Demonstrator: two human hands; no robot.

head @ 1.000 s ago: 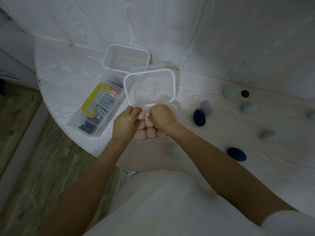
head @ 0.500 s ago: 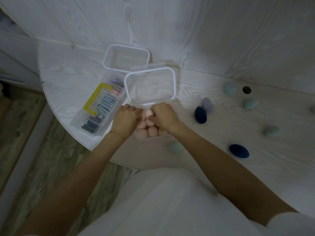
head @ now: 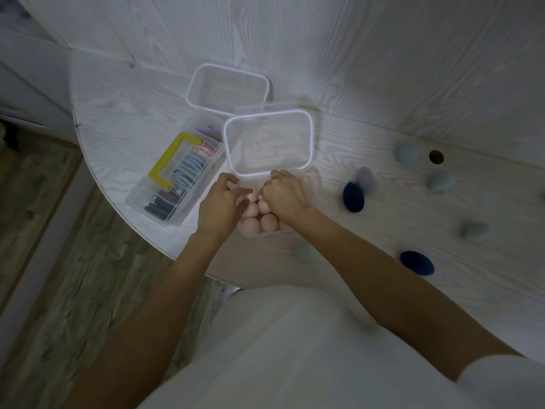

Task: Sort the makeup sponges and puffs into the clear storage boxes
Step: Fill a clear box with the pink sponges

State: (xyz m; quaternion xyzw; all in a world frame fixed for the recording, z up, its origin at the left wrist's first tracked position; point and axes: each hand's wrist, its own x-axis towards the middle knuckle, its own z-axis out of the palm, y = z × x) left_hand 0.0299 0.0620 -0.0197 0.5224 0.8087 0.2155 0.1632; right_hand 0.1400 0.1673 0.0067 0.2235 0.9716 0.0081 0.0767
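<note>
White wood-grain covers both the table (head: 383, 231) and the wall behind it. Two clear boxes stand open with nothing in them: the far box (head: 228, 87) by the wall and the near box (head: 268, 143) in front of it. At their left a lidded case (head: 177, 175) with a yellow handle holds rows of flat puffs. Pink sponges (head: 259, 221) cluster under both hands, whether inside a box is unclear. The left hand (head: 219, 205) hovers there with fingers loosely spread; the right hand (head: 284, 194) curls onto the sponges, its grip hidden. Blue, teal and lilac sponges (head: 353, 197) lie scattered at right.
</note>
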